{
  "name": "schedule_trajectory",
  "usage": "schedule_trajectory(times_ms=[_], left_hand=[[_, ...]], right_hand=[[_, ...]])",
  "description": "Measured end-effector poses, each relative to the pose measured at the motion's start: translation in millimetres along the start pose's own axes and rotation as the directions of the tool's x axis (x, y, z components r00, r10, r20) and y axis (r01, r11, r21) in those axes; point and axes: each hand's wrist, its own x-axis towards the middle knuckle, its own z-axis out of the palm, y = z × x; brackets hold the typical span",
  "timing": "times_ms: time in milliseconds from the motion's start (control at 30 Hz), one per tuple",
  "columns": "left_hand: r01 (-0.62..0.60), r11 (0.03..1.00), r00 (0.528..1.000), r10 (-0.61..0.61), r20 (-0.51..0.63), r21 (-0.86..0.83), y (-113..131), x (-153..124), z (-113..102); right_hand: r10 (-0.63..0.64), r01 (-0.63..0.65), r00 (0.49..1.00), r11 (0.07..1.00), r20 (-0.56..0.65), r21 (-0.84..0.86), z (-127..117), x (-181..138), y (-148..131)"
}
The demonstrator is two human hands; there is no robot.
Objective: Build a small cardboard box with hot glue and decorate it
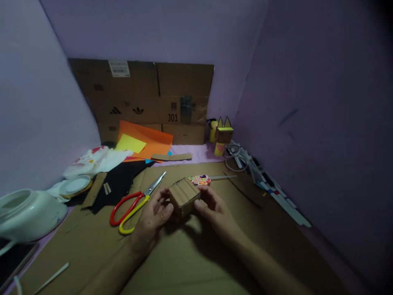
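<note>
A small cardboard cube sits between both my hands, just above a large cardboard sheet that covers the surface. My left hand grips the cube's left side, thumb on its front face. From the right, my right hand pinches the cube's other side with its fingers closed on it. Red and yellow handled scissors lie shut just left of my left hand. A knife with a colourful patterned handle lies right behind the cube.
Flattened cardboard boxes lean on the back wall, with orange and yellow paper in front. A small cardboard fox figure stands at the back right. A white jar and its lid sit at left. Cables and strips line the right wall.
</note>
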Motion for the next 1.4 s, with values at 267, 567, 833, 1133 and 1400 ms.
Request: schedule_trajectory(times_ms=[267, 567, 833, 1133, 1400], left_hand=[[-0.008, 0.992, 0.992, 0.024, -0.121, 0.124, -8, 4, -8], [0.052, 0.997, 0.999, -0.051, -0.01, 0.062, -2, 0, 0], [0.077, 0.996, 0.997, -0.077, 0.002, -0.034, -6, 2, -2], [0.115, 0.974, 0.993, -0.114, 0.013, -0.194, 7, 0, 1], [0.207, 0.926, 0.978, -0.205, 0.04, -0.316, 6, 5, -5]], right_hand=[[0.151, -0.158, 0.987, 0.97, 0.055, 0.186, -1, 3, 1], [0.083, -0.11, 0.965, 0.989, 0.25, 0.097, 8, 0, -7], [0.19, -0.199, 0.975, 0.977, 0.114, 0.071, -1, 2, 3], [0.026, -0.034, 0.972, 0.999, 0.234, 0.031, 4, 2, -8], [-0.02, 0.022, 0.972, 1.0, 0.234, -0.009, 3, 3, -2]])
